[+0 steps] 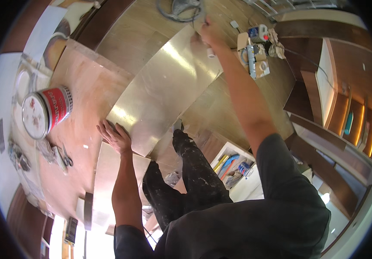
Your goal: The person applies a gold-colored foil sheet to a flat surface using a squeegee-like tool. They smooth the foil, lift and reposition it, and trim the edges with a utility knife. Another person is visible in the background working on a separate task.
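Note:
A long glossy sheet with a metallic sheen [160, 84] stretches away before me, its near end beside the plywood-like work surface [75, 74]. My left hand [116, 136] rests palm down at the sheet's near left corner, fingers spread. Far out over the sheet's other end, my right hand [210, 34] is closed and blurred by motion. A white cylindrical end [211, 53] shows just below that fist, apparently part of a tool it grips; the tool's kind cannot be made out. A paler panel [106, 174] lies under my left forearm.
On the work surface stand a red-labelled tin [54, 108] and scissors [66, 157]. A grey ring-shaped object [181, 11] sits on the far floor. A sealant tube [251, 60] and a plastic jug [259, 33] lie right. An open box of tools [229, 162] is beside my legs.

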